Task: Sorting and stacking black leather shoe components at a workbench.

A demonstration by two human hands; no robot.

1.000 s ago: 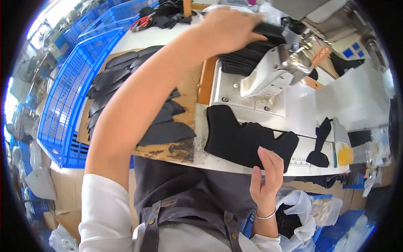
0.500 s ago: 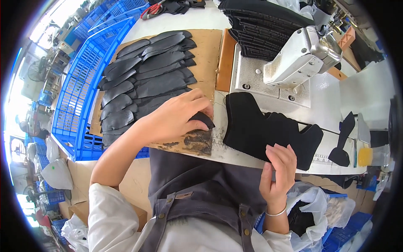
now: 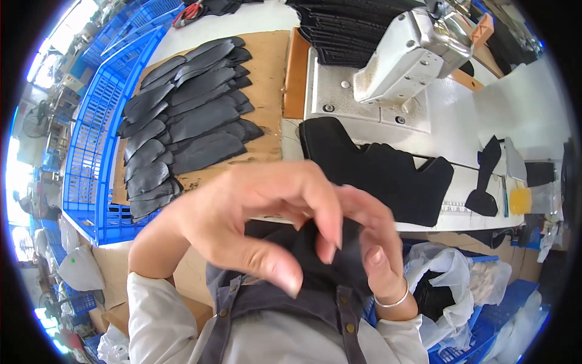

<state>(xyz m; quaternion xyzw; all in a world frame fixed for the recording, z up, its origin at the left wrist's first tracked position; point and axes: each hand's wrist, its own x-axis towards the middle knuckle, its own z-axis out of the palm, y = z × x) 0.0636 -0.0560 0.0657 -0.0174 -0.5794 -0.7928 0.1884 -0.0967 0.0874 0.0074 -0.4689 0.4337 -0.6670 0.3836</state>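
Note:
My left hand (image 3: 260, 218) is raised in front of my body, its fingers curved and its thumb apart from them, smeared by motion. A small dark piece of material (image 3: 312, 239) shows between my hands, against the grey apron; the left fingers curl about it. My right hand (image 3: 379, 242) is close beside, curved toward the left fingertips, its grip partly hidden. Beyond them a black shaped fabric panel (image 3: 379, 173) lies flat on the table, untouched. Overlapping black curved pieces (image 3: 203, 124) lie in rows on a brown board (image 3: 264, 79) to the left.
A white sewing machine (image 3: 397, 60) stands beyond the panel, with a stack of black pieces (image 3: 336, 27) behind it. Blue crates (image 3: 91, 151) line the left side. A narrow black piece (image 3: 485, 176) lies at right. A plastic-lined bin (image 3: 439, 291) sits below the table edge.
My left hand has lifted the dark piece off the board's near corner and brought it toward my body. My right hand has left the panel's edge and met it. The view has shifted.

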